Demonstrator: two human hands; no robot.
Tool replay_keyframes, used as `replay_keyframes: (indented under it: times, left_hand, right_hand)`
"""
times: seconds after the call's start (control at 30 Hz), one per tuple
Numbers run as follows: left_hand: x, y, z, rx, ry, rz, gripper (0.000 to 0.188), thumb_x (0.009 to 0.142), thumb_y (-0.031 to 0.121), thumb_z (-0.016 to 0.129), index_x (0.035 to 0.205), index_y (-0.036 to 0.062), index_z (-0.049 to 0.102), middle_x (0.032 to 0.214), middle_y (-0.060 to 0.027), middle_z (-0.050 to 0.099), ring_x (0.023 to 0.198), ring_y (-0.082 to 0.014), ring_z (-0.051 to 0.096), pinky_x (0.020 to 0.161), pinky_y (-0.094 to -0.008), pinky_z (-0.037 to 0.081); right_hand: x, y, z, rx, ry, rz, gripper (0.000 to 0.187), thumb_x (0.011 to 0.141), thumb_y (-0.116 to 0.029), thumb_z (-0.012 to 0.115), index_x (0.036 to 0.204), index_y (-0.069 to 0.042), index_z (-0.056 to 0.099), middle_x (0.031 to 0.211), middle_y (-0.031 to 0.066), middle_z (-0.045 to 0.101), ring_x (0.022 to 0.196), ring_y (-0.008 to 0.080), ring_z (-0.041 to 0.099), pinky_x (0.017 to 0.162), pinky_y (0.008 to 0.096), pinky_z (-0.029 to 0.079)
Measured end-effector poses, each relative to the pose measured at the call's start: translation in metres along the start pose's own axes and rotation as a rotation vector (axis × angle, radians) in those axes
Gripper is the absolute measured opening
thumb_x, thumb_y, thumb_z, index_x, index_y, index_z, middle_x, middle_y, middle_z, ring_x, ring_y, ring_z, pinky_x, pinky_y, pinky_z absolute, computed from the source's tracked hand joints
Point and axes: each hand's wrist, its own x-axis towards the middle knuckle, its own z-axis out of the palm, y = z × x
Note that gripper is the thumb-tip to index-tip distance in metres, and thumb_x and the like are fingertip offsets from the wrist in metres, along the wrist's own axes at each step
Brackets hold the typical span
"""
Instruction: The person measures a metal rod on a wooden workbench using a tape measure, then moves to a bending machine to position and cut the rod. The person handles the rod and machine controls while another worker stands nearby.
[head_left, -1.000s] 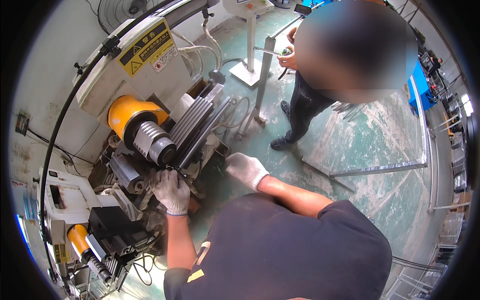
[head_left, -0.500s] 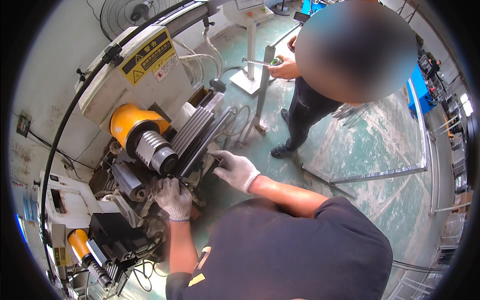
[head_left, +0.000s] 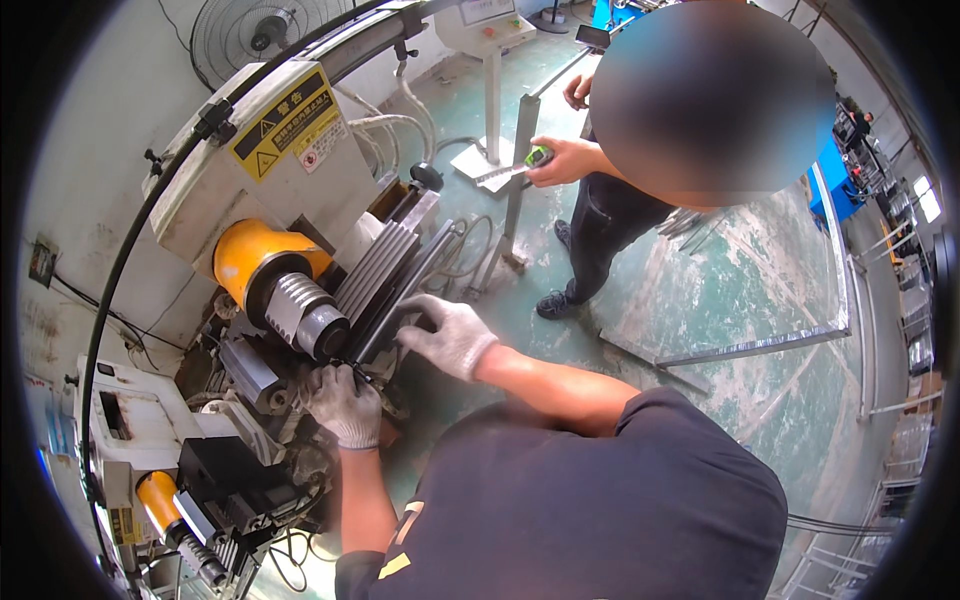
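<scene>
White-gloved, my left hand [head_left: 342, 405] is at the machine just below the end of the ribbed metal spindle [head_left: 322, 330]. Its fingers curl down over something beside a small dark rod [head_left: 360, 371]; what they hold is hidden. My right hand [head_left: 452, 338], gloved too, is at the near side of a long round metal bar [head_left: 385, 325] on the machine. Its thumb and fingers are apart, with the fingertips close to the bar; I cannot tell if they touch it. An orange housing [head_left: 262, 262] carries the spindle.
A second machine with an orange part [head_left: 157, 492] stands lower left. Across from me, a person in dark clothes holds a green tape measure [head_left: 539, 157] near an upright metal post [head_left: 522, 150]. A metal frame [head_left: 760, 348] extends over the floor at right. A fan [head_left: 265, 35] stands behind.
My right hand has moved left to the bar, its fingers bending more. My left hand stays nearly in place. The other person's tape measure has shifted lower and the tape tilts differently.
</scene>
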Motion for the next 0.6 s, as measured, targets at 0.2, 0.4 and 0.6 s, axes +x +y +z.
replay_keyframes:
  times: [0.2,0.4,0.6]
  left_hand:
    - [0.002,0.004,-0.004,0.044,-0.02,-0.002,0.021,0.064,0.004,0.069,0.081,0.0079,0.058,0.089,-0.0147,0.06,0.092,-0.0413,0.063,0.088,-0.0568,0.052]
    - [0.002,0.007,-0.004,0.05,-0.025,-0.027,0.021,0.063,0.006,0.072,0.079,0.0081,0.059,0.089,-0.014,0.061,0.092,-0.0408,0.064,0.093,-0.0578,0.052]
    - [-0.002,0.003,0.0,-0.004,-0.021,-0.045,0.013,0.068,0.006,0.073,0.077,0.0063,0.064,0.089,-0.0137,0.064,0.091,-0.0418,0.064,0.095,-0.0574,0.052]
  right_hand:
    - [0.012,0.036,-0.034,0.775,0.332,0.338,0.022,0.108,-0.023,0.075,0.119,-0.004,0.073,0.092,0.0043,0.076,0.072,0.0127,0.07,0.063,0.0295,0.06]
    - [0.051,0.048,-0.085,0.898,0.631,0.426,0.038,0.111,-0.042,0.07,0.124,-0.007,0.065,0.099,0.0072,0.073,0.073,0.0201,0.071,0.063,0.0393,0.062]
    - [0.094,0.064,-0.108,1.106,0.621,0.378,0.025,0.111,-0.037,0.068,0.118,-0.012,0.069,0.096,0.0054,0.071,0.08,0.023,0.071,0.071,0.043,0.062]
